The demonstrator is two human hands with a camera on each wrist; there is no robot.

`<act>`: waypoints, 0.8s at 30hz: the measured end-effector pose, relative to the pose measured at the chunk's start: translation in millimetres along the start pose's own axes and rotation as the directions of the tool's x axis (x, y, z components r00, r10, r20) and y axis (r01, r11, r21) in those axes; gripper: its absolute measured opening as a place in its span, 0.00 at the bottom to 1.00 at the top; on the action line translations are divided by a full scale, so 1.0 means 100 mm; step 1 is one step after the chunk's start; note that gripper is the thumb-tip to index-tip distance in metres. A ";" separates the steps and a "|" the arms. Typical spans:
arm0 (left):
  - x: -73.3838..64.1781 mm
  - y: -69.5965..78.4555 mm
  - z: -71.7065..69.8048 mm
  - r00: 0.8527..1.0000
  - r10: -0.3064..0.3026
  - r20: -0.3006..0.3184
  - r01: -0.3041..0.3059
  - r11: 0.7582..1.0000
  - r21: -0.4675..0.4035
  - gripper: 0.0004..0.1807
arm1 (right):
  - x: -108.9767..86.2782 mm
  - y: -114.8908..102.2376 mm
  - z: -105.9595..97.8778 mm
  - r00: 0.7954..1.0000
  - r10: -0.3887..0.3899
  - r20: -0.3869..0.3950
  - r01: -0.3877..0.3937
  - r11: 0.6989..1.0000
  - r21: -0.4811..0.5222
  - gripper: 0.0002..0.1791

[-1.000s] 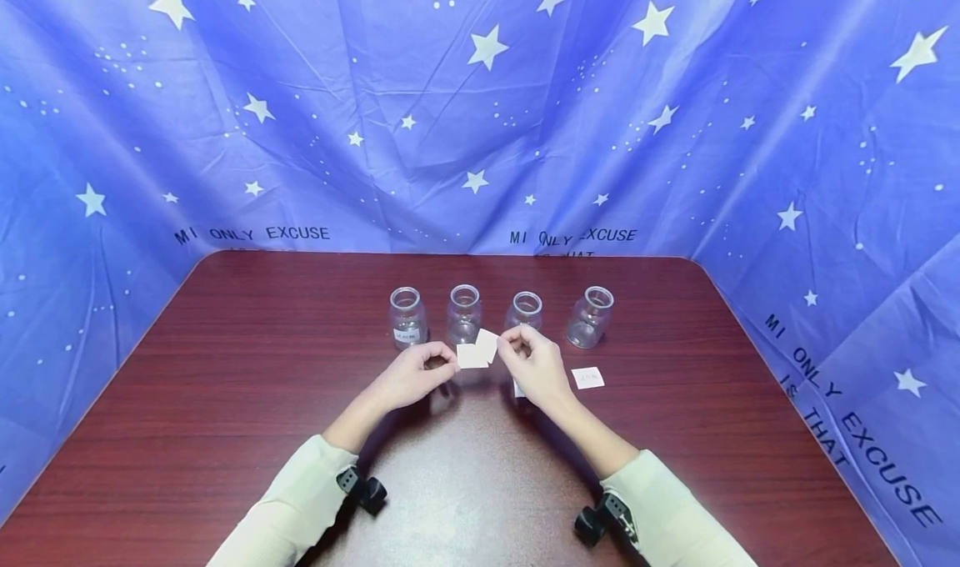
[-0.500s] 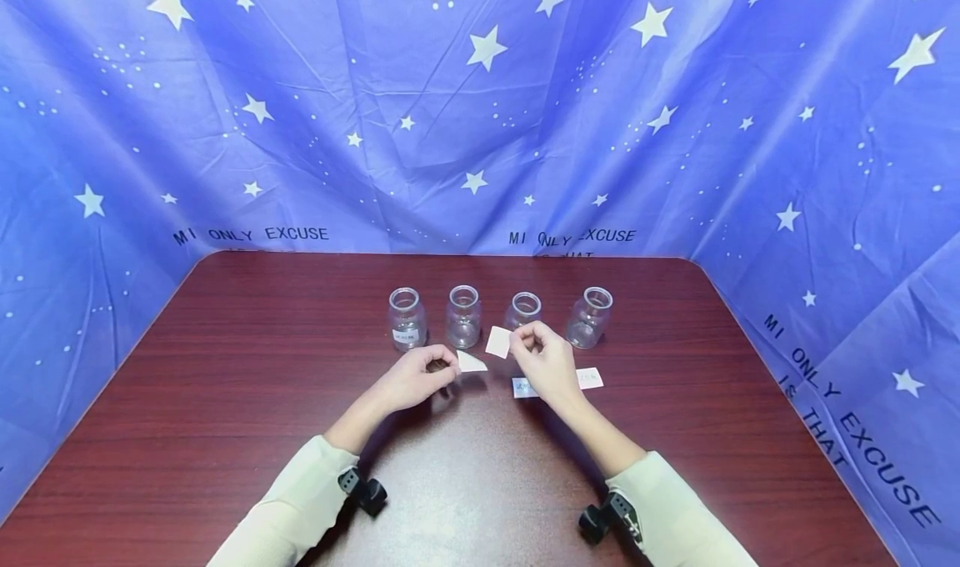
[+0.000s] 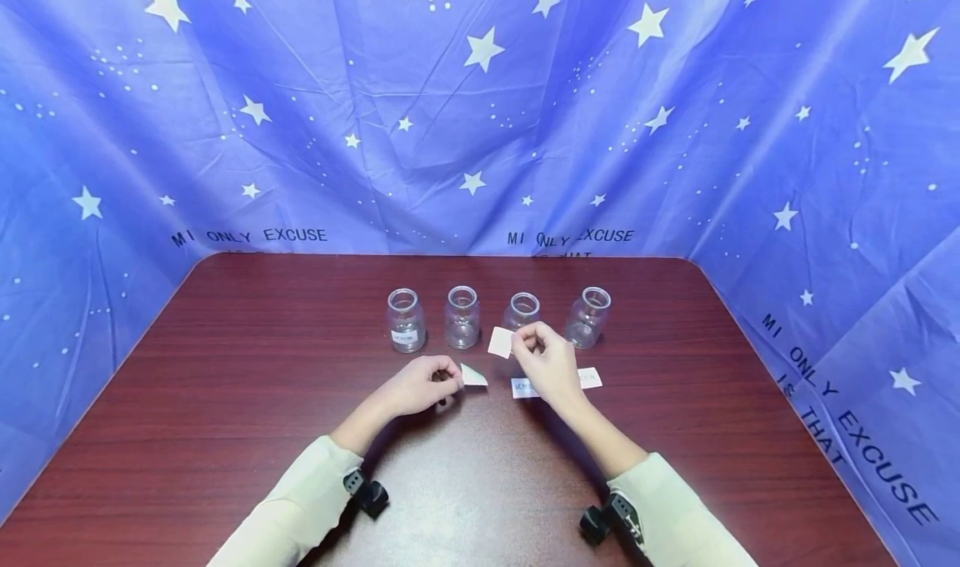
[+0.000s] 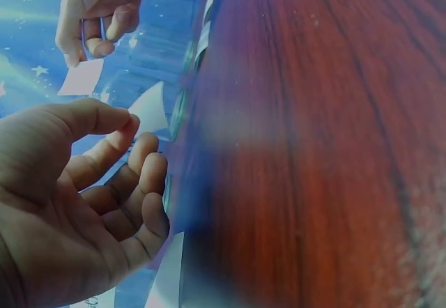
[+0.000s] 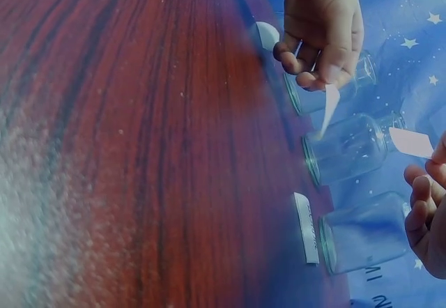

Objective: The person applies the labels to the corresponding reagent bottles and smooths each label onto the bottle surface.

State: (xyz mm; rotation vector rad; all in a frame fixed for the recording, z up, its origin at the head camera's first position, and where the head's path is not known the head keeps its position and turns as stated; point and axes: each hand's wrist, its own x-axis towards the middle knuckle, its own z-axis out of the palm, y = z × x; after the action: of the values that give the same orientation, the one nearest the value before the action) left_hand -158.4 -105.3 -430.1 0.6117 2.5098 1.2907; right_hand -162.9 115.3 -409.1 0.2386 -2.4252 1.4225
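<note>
My left hand pinches a curled white slip of paper between thumb and forefinger, its other fingers loosely bent. Above and to its right, my right hand pinches a small white label by its edge, in front of the third glass jar. The two papers are apart. Farthest left stands a jar with a written label on its front. The second jar and the rightmost jar show no label. All are upright and lidless.
Two written labels lie on the dark red table: one label left of the right forearm, another label to its right, both partly covered. A blue star-printed cloth hangs behind and at both sides.
The two white papers, overlapping a second ago, have come apart. My right hand moved right with its label, uncovering part of a table label; my left hand lowered slightly with its slip.
</note>
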 end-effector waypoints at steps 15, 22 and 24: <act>-0.02 0.02 -0.01 0.998 -0.062 -0.014 0.063 0.987 0.151 0.04 | -0.02 0.01 0.02 1.000 -0.027 0.005 0.027 1.000 0.003 0.04; -0.03 0.06 -0.01 0.996 -0.086 -0.040 0.093 0.972 0.215 0.06 | -0.03 0.02 0.03 0.999 -0.049 0.001 0.049 0.999 0.000 0.04; -0.03 0.07 -0.01 0.995 -0.087 -0.049 0.097 0.966 0.239 0.06 | -0.03 0.02 0.03 0.999 -0.047 0.002 0.047 0.999 -0.001 0.04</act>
State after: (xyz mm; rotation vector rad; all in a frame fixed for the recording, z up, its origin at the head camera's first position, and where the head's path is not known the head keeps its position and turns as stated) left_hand -154.2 -103.6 -423.6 0.5167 2.7154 0.9818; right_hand -161.0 113.5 -413.5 0.2941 -2.4055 1.4016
